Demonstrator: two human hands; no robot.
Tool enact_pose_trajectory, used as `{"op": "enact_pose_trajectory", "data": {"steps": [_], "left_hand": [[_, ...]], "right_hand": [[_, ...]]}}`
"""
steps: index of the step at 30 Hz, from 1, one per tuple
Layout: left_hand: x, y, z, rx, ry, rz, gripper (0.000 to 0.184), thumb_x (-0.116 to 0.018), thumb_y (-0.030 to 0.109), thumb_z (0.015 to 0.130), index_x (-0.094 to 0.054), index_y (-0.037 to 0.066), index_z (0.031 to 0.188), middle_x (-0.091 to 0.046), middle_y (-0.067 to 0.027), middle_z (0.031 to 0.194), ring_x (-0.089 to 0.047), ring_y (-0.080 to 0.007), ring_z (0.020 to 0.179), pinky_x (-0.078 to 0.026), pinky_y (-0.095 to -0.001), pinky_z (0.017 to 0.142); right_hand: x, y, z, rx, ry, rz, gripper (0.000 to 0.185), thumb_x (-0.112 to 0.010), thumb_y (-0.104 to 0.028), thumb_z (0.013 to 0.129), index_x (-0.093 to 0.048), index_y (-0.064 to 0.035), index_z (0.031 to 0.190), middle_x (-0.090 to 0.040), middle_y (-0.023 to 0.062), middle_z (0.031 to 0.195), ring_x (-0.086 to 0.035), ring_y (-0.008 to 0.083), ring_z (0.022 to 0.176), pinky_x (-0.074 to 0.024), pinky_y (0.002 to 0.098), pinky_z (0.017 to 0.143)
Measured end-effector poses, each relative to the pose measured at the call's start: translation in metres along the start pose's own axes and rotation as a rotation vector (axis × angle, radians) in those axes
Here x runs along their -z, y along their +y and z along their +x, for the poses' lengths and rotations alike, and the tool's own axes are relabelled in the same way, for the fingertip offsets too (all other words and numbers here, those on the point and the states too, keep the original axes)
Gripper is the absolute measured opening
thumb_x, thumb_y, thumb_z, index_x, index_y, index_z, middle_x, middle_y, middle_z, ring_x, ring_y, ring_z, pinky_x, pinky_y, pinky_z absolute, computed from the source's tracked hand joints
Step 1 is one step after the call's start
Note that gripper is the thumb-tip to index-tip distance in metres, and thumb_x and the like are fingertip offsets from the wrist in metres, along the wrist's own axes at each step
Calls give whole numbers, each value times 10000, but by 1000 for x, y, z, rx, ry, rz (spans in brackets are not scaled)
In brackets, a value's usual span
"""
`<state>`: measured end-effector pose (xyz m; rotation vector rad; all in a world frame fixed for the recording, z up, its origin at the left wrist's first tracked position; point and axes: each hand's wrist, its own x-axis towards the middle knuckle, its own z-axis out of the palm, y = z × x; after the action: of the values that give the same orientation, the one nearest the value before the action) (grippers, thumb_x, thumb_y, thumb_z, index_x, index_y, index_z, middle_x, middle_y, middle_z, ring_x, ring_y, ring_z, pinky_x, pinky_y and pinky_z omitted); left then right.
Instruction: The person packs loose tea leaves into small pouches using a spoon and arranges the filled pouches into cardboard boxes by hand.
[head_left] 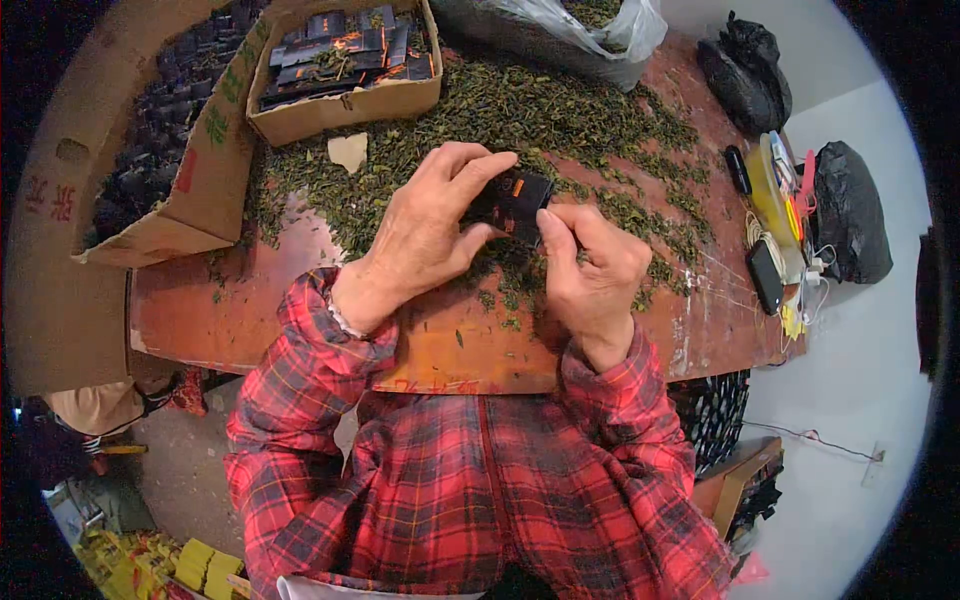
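In front of you is the reddish tabletop [250, 305]; at its near edge there is red writing, which I cannot read. To the left stands the tall cardboard carton [190, 215], filled with dark packets [175, 95]. Its flap carries large red characters seen sideways, and its side has green characters and a red mark, all too unclear to read. Dried leaves [490, 100] cover much of the middle. The open plastic bag [630, 55] is at the far side, near the smaller cardboard box [400, 98], where many black packets with orange print lie piled. Two black bags [850, 210] are at the right. Your left hand [420, 225] curves around the left side of the black packet [527, 195]; its thumb and forefinger stand apart, and I cannot tell how firmly they hold. Your right hand [600, 265] pinches the packet's right edge with closed fingers. This packet is between your hands, above the leaves. It bears a small orange block and faint reddish characters, too small for reading.
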<state>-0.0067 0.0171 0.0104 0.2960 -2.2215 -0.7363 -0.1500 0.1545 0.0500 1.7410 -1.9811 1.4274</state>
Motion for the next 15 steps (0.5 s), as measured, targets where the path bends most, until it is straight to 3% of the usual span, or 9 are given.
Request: {"op": "enact_pose_trajectory", "data": {"steps": [5, 8, 11, 15], "left_hand": [[1, -4, -2, 13, 29, -9, 643, -813, -21, 724, -596, 65, 1323, -601, -184, 1243, -624, -420, 1149, -546, -462, 964], [1, -9, -6, 45, 60, -26, 645, -800, -32, 706, -623, 80, 1316, -626, -168, 1253, -650, -379, 1110, -557, -419, 935], [1, -9, -5, 97, 101, -19, 603, -826, -22, 705, -636, 76, 1269, -643, -127, 1181, -662, -297, 961, -563, -368, 820], [1, -14, -6, 182, 113, -47, 587, -867, 3, 706, -637, 71, 1242, -628, -97, 1126, -609, -223, 850, -528, -326, 728]], "right_hand": [[-1, 2, -1, -27, -13, 29, 50, -768, 6, 878, -723, -8, 865, -713, 149, 748, -701, 286, 616, -523, 353, 561], [1, 5, -4, -57, -7, 48, 36, -767, 3, 883, -732, -6, 880, -727, 147, 766, -714, 274, 634, -534, 344, 578], [8, 6, -4, -70, -12, 44, 26, -759, 5, 890, -750, -4, 912, -742, 142, 788, -730, 266, 660, -550, 331, 601], [25, 11, -7, -123, 2, -1, 51, -748, -1, 904, -767, -6, 951, -764, 133, 827, -747, 235, 690, -563, 317, 633]]}}
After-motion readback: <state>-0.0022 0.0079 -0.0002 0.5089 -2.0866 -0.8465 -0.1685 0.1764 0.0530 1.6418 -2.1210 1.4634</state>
